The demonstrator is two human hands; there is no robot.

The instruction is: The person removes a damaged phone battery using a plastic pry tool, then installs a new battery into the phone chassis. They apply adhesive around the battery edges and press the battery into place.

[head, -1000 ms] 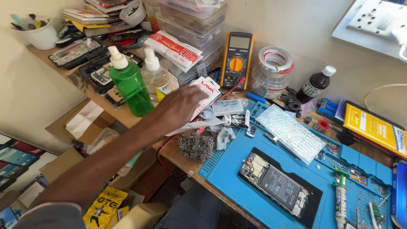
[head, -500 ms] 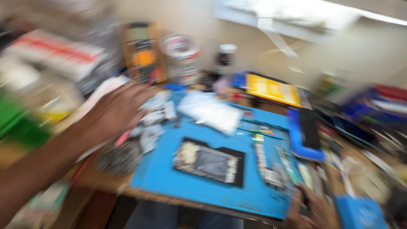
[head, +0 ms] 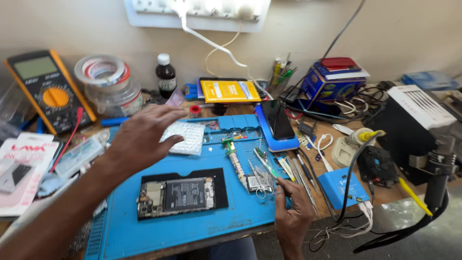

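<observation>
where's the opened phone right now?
Head view: the opened phone lies on a black pad on the blue mat, lower centre, below the left hand and left of the right hand.

A matt blue rubbery mat [head: 192, 226] covers the wooden surface [head: 385, 192]. On the mat lies an opened phone [head: 175, 196] with bare metal and circuit parts; right of it, shiny steel tweezers [head: 263, 162]; beyond, a dark glossy glass bottle [head: 166, 77].

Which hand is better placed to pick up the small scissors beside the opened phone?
Right, probably. The right hand rests at the mat's near edge beside the small scissors; the left hand hovers open farther away.
</observation>
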